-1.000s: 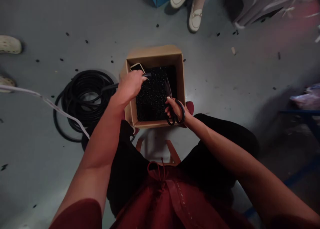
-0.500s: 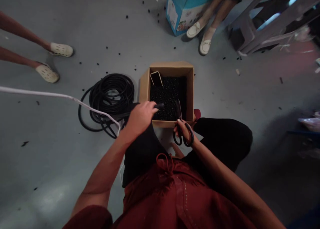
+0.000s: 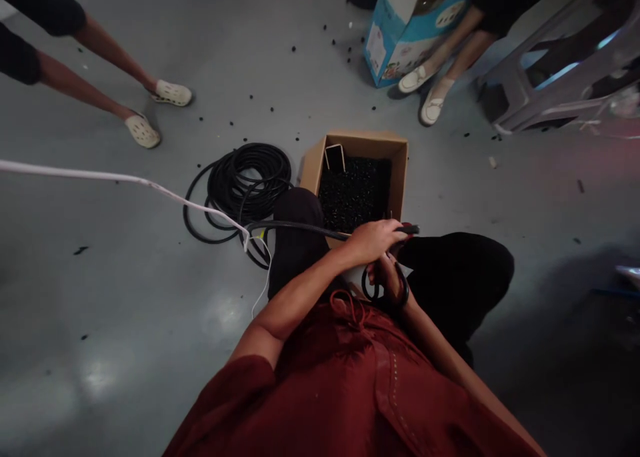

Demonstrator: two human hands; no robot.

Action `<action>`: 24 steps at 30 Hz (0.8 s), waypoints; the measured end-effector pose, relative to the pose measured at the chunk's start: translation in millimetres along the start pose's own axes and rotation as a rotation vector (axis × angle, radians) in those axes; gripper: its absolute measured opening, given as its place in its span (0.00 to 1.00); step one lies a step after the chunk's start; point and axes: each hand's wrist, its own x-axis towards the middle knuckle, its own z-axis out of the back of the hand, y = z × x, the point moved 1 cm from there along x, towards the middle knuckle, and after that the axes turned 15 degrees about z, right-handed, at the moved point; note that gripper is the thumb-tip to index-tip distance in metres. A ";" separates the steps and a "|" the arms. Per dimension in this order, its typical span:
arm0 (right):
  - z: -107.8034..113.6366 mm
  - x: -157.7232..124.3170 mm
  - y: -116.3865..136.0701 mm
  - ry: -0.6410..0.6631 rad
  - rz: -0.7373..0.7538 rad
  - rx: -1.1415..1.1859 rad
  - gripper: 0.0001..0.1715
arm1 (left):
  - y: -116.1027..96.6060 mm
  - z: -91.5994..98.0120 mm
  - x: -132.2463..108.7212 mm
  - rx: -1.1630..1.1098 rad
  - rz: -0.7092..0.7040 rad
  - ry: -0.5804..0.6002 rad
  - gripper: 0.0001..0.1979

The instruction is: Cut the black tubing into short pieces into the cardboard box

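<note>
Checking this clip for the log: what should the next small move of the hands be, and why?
Probably the left hand should ease the black tube back so its end sits over the cardboard box, since that end pokes past the box's edge, the right hand holds black-handled scissors close by, and small black pieces fill the box while strays dot the floor.

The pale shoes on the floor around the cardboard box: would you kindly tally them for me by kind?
Perforated clogs: 2
White loafers: 2
Total: 4
</note>
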 end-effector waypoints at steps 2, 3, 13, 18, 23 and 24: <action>11.8 -14.5 -3.5 -0.027 -0.053 0.097 0.30 | 22.3 -5.1 6.6 -0.118 0.079 -0.041 0.14; 16.2 -19.5 -4.7 -0.027 -0.060 0.119 0.30 | 32.3 -8.6 8.7 -0.180 0.096 -0.051 0.14; 23.1 -16.5 -22.3 -0.012 0.001 -0.098 0.32 | 68.7 -21.1 28.1 -0.632 0.289 0.067 0.13; 28.0 -6.1 -17.0 -0.008 0.115 -0.192 0.33 | 50.1 -0.4 33.8 -0.487 0.269 0.106 0.15; 29.7 2.2 -11.6 0.037 0.112 -0.143 0.35 | 49.7 -1.5 37.8 -0.518 0.293 0.133 0.13; 29.0 3.1 -12.1 0.044 0.102 -0.139 0.36 | 51.1 -3.7 36.9 -0.543 0.302 0.146 0.12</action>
